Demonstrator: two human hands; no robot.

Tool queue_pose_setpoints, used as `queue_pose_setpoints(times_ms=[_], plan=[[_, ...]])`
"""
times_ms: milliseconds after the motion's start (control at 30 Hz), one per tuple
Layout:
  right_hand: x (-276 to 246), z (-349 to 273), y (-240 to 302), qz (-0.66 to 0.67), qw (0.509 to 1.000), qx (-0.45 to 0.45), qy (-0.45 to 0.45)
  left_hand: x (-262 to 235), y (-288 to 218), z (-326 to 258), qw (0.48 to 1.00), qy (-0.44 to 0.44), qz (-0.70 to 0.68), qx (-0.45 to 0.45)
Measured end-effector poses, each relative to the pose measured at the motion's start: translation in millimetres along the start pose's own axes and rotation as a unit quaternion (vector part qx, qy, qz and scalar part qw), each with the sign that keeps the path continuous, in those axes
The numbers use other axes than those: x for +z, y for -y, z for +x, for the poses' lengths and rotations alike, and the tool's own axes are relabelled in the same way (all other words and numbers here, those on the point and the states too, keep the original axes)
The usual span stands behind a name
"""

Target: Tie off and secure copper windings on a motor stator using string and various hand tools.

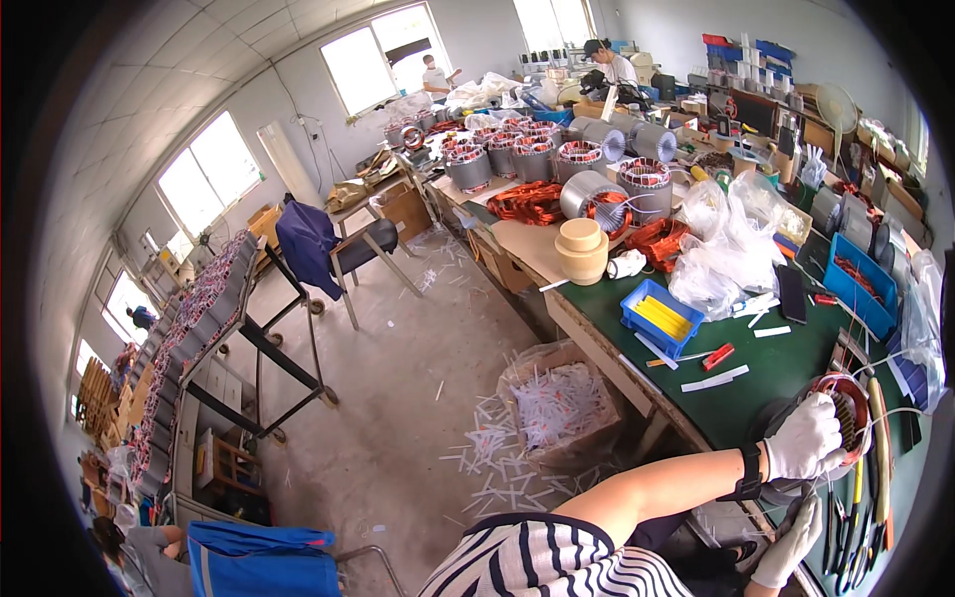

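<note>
Fingers of the gloved left hand (804, 438) curl over the near-left rim of a round motor stator (844, 410) with copper windings, gripping it where it lies flat near the front edge of the green workbench (766, 373). Stator sits directly under and just right of those fingers, bore facing up. Gloved right hand (791, 545) hangs lower, off the front edge, fingers loosely extended, holding nothing visible; left forearm reaches in from the lower edge.

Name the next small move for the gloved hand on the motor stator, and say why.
Probably bring the right hand up to steady the stator. Only the left hand rests on its copper windings, the right hangs low beside the tools, and thin white leads trail loose from it.
</note>
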State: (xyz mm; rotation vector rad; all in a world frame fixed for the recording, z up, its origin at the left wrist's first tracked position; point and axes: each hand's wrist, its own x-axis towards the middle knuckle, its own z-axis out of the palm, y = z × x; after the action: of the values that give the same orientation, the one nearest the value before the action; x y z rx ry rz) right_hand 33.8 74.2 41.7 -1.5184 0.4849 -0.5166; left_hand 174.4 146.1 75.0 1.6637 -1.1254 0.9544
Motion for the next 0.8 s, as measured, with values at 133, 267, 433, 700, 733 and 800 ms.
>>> queue_pose_setpoints(times_ms=[133, 267, 433, 700, 733, 800], plan=[[3, -6, -1, 0.020, 0.999, 0.007, -0.042, 1, 0, 0, 1.000, 0.007, 0.008, -0.006], [4, -10, 10, 0.017, 1.000, -0.004, 0.007, 0, 2, -1, 1.000, 0.019, 0.017, 0.005], [-3, -4, 0, 0.024, 0.999, -0.025, 0.025, -1, 0, 0, 0.999, 0.033, 0.017, -0.004], [1, -10, 8, 0.021, 0.999, -0.013, 0.031, -1, 1, 0, 1.000, 0.020, 0.009, 0.002], [4, -13, 10, 0.022, 0.999, -0.012, 0.030, -1, 2, -1, 1.000, 0.021, 0.008, 0.002], [8, -18, 14, 0.011, 0.999, 0.032, -0.032, -2, 3, -1, 1.000, 0.028, -0.001, -0.004]])
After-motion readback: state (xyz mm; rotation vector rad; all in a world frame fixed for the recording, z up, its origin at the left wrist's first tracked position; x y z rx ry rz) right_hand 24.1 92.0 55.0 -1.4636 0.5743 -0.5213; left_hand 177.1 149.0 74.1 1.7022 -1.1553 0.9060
